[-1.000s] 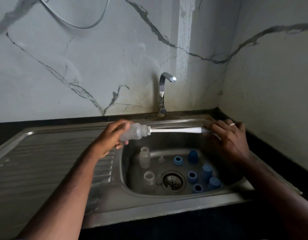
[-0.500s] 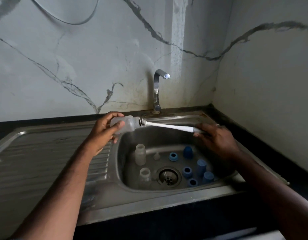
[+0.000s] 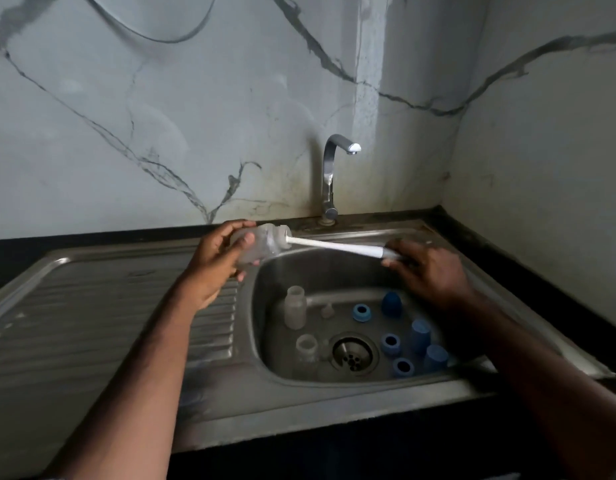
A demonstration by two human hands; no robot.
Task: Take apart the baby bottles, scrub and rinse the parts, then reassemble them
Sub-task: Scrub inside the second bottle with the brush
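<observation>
Bottle [image 3: 261, 244] held on its side in the left hand [image 3: 216, 258], above the left rim of the sink [image 3: 334, 271], its mouth turned to the right. The fingers of that hand are curled round the clear body. A brush [image 3: 337, 246] with a white handle is gripped at its far end by the right hand [image 3: 427, 268]; its head is pushed into the bottle's mouth and is hidden there. In the basin, two more clear bottles [image 3: 295, 306] [image 3: 307, 346] are stood upright to the left of the drain [image 3: 353, 353], and a small clear teat [image 3: 327, 310] is seen behind it. Blue rings [image 3: 361, 312] [image 3: 390, 343] [image 3: 402, 367] and blue caps [image 3: 391, 303] [image 3: 420, 336] [image 3: 435, 357] are grouped to the right of the drain. The tap [image 3: 334, 174] is mounted behind the basin, against the marbled wall [image 3: 161, 116]. The ribbed drainboard [image 3: 109, 313] is shown at left.
</observation>
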